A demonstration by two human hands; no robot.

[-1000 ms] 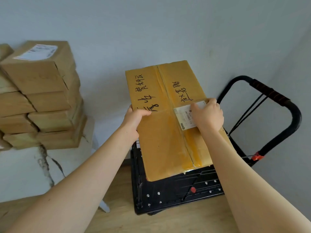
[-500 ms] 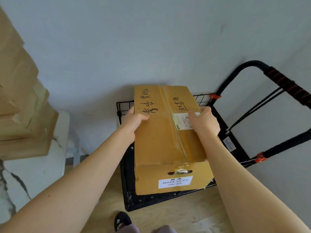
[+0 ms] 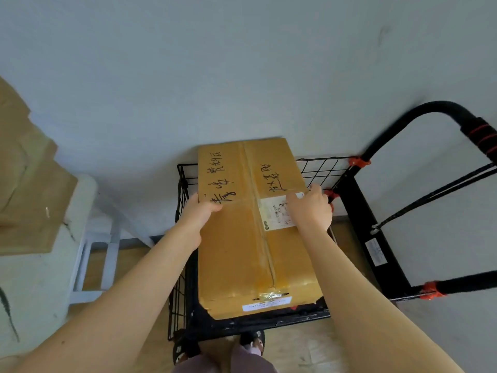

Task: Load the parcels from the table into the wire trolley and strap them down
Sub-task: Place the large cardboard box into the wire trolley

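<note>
A long brown cardboard parcel [image 3: 242,246] with black handwriting and a white label lies inside the black wire trolley [image 3: 320,170], its near end at the trolley's front edge. My left hand [image 3: 200,214] grips the parcel's left side, thumb on top. My right hand [image 3: 309,208] holds its right side, fingers over the label. The trolley's black handle [image 3: 435,111] with red fittings stands at the right. More brown parcels [image 3: 29,189] are stacked at the left on the white table [image 3: 32,278].
A pale wall stands close behind the trolley. A white frame [image 3: 91,262] sits between the table and the trolley. Black elastic cords [image 3: 430,197] run across the handle frame. My feet [image 3: 220,345] are at the trolley's front on the wooden floor.
Both hands have lowered the parcel from mid-air down into the trolley. The view has tilted downward, and the parcel stack has slid to the left edge.
</note>
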